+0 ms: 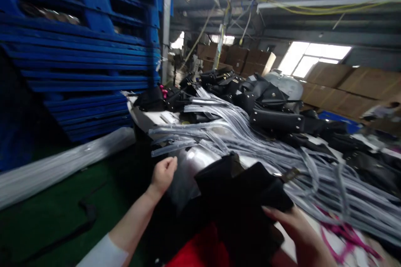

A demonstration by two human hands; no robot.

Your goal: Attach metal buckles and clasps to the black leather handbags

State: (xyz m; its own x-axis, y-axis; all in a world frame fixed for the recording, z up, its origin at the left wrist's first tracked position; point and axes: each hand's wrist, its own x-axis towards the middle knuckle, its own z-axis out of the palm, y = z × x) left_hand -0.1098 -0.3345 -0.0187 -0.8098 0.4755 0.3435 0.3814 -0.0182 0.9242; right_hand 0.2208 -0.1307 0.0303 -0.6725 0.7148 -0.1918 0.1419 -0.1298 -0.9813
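Note:
My left hand (164,175) is closed, its fingers pinched at the edge of a clear plastic bag (182,187) that hangs blurred beside it. In front of my body is a black handbag (238,192), dark and partly folded, with its lower part lost in shadow. My right hand (293,225) grips the bag's right side, thumb on top and the other fingers partly hidden. Just beyond both hands, long clear plastic strips (238,127) lie in a loose bundle across the table.
Black bags (275,121) are heaped along the table's far side. Pink straps (347,238) lie at the right. Blue pallets (94,54) stand stacked at the left, above a long plastic-wrapped bundle (69,162) over the green floor. Cardboard boxes (354,87) line the back, near another person (380,110).

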